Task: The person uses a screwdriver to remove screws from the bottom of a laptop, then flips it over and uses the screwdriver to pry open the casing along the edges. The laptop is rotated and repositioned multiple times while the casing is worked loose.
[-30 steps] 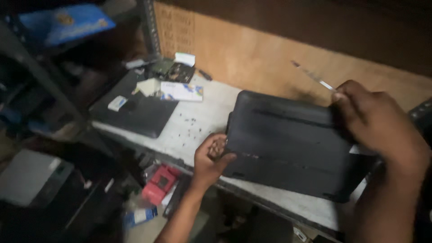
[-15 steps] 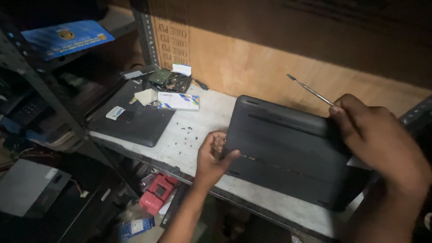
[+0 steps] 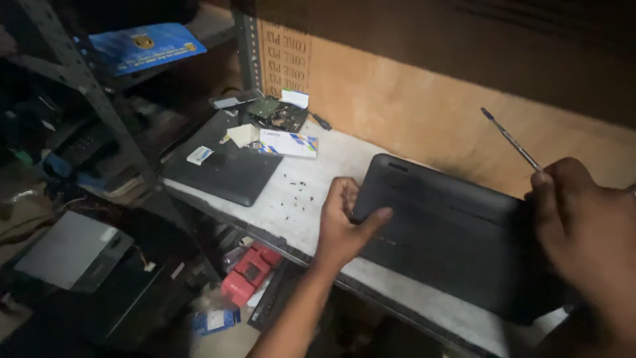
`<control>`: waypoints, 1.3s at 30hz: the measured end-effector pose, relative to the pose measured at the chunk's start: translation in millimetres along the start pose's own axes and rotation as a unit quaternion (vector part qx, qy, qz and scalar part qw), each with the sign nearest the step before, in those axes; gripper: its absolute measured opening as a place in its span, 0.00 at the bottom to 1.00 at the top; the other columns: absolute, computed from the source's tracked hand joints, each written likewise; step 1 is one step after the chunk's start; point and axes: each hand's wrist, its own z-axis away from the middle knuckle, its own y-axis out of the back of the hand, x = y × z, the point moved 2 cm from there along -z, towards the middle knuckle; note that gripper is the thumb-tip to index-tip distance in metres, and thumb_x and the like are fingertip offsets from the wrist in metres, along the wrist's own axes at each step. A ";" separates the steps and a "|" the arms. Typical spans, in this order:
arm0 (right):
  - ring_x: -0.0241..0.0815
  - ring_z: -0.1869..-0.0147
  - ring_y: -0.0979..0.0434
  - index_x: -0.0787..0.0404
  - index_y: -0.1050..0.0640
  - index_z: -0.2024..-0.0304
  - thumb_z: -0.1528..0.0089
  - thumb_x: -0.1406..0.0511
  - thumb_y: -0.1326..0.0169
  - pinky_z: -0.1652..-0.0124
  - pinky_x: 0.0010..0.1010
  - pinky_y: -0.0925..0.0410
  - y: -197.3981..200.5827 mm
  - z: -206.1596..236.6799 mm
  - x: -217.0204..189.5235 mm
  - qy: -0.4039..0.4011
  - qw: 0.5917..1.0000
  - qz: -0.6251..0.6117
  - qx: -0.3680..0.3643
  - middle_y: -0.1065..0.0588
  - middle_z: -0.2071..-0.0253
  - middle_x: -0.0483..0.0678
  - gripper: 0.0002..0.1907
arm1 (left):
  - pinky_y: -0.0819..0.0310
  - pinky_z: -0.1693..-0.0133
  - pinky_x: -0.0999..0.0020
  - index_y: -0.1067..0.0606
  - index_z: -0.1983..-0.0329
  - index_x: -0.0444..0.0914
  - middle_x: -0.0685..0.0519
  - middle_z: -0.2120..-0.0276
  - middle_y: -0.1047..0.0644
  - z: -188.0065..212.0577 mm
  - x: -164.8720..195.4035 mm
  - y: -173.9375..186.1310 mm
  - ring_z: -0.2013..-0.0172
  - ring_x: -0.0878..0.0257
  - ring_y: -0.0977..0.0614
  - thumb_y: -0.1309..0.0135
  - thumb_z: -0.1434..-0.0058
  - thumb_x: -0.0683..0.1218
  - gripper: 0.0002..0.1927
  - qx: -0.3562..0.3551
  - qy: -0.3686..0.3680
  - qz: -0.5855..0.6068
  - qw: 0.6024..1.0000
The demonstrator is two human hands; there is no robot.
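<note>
While the left hand (image 3: 341, 225) clamps its fingers on the corner of the flat black plastic laptop base (image 3: 457, 238) lying on the pale workbench (image 3: 311, 192), the right hand (image 3: 586, 232) closes around a thin metal screwdriver (image 3: 511, 140); loose dark screws (image 3: 295, 192) lie beside it, the cover apparently not lifted yet.

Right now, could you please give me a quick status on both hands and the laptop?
Left hand gripping the upturned black laptop at its left edge. Right hand on its right side, holding a thin screwdriver. Loose screws on bench beside it.
</note>
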 end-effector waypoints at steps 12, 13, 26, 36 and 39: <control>0.51 0.81 0.25 0.64 0.21 0.60 0.27 0.63 0.50 0.73 0.40 0.30 4.3 3.8 -14.2 0.037 0.997 0.043 0.055 0.27 0.82 0.55 0.11 | 0.46 0.68 0.79 0.35 0.65 0.42 0.64 0.70 0.40 -6.7 -14.9 20.5 0.70 0.76 0.40 0.29 0.48 0.40 0.22 -0.105 0.092 0.124 0.982; 0.51 0.82 0.26 0.63 0.21 0.61 0.29 0.63 0.49 0.72 0.40 0.29 3.2 4.3 -15.6 0.051 0.993 0.068 0.078 0.28 0.84 0.54 0.11 | 0.46 0.68 0.79 0.34 0.64 0.42 0.64 0.70 0.39 -7.4 -10.5 19.5 0.70 0.76 0.40 0.30 0.47 0.40 0.21 -0.100 0.087 0.121 0.984; 0.56 0.79 0.24 0.63 0.25 0.60 0.26 0.62 0.50 0.76 0.42 0.30 22.5 20.1 -22.1 0.031 0.997 0.071 0.023 0.28 0.83 0.57 0.11 | 0.54 0.78 0.75 0.33 0.76 0.43 0.66 0.81 0.40 -38.5 57.7 -5.8 0.79 0.76 0.43 0.51 0.28 0.51 0.19 0.006 0.117 0.151 0.982; 0.65 0.72 0.21 0.61 0.27 0.58 0.28 0.57 0.55 0.68 0.53 0.28 6.6 7.5 -39.0 -0.004 0.999 -0.024 -0.048 0.24 0.76 0.62 0.15 | 0.48 0.75 0.78 0.37 0.78 0.41 0.65 0.81 0.41 -34.8 94.1 -17.2 0.76 0.76 0.42 0.30 0.43 0.44 0.24 0.057 -0.061 -0.102 0.991; 0.68 0.69 0.21 0.62 0.28 0.61 0.28 0.55 0.55 0.66 0.56 0.29 5.9 6.8 -41.4 0.010 0.998 -0.060 -0.017 0.23 0.73 0.62 0.17 | 0.48 0.76 0.77 0.36 0.77 0.39 0.64 0.80 0.41 -32.4 96.0 -16.0 0.76 0.75 0.43 0.27 0.46 0.45 0.24 0.076 -0.040 -0.100 0.991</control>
